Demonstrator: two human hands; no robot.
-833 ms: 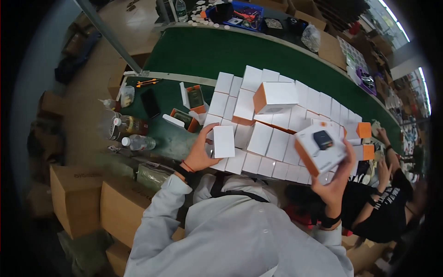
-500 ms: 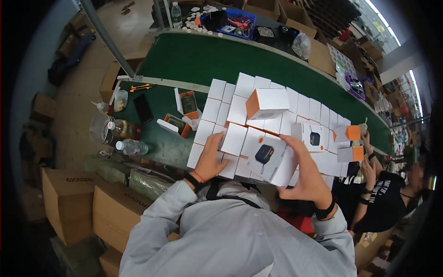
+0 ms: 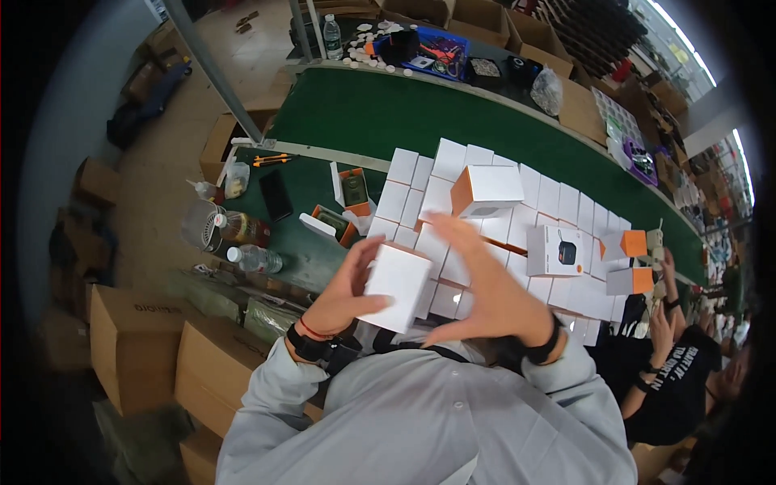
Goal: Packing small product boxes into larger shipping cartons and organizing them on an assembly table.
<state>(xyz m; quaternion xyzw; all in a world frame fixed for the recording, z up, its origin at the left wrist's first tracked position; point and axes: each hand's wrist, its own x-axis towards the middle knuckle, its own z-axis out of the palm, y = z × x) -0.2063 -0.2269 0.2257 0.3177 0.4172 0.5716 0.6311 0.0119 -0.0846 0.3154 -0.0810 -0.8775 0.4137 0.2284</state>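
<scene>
A small white carton (image 3: 398, 287) with a thin orange edge sits in my left hand (image 3: 343, 297), gripped by its left side with the thumb lying over its plain top face. Just to its right my right hand (image 3: 499, 297) is open, thumb and fingers spread apart, with nothing in it. Rows of similar white cartons (image 3: 436, 194) cover the table beyond both hands. On top of them lie a larger white-and-orange box (image 3: 489, 190) and a white box with a dark device pictured on it (image 3: 556, 250).
Left on the table are two opened boxes with green devices (image 3: 353, 190), a black phone (image 3: 276, 196), orange cutters (image 3: 275, 160) and bottles (image 3: 255, 259). A green conveyor belt (image 3: 364, 113) runs behind. Brown cartons (image 3: 141, 347) stand at lower left. At right, a co-worker (image 3: 675, 380) handles orange-and-white boxes (image 3: 633, 242).
The carton has passed from my right hand to my left and turned from its printed face to a plain one. My right hand has let go. The whole view has shifted slightly.
</scene>
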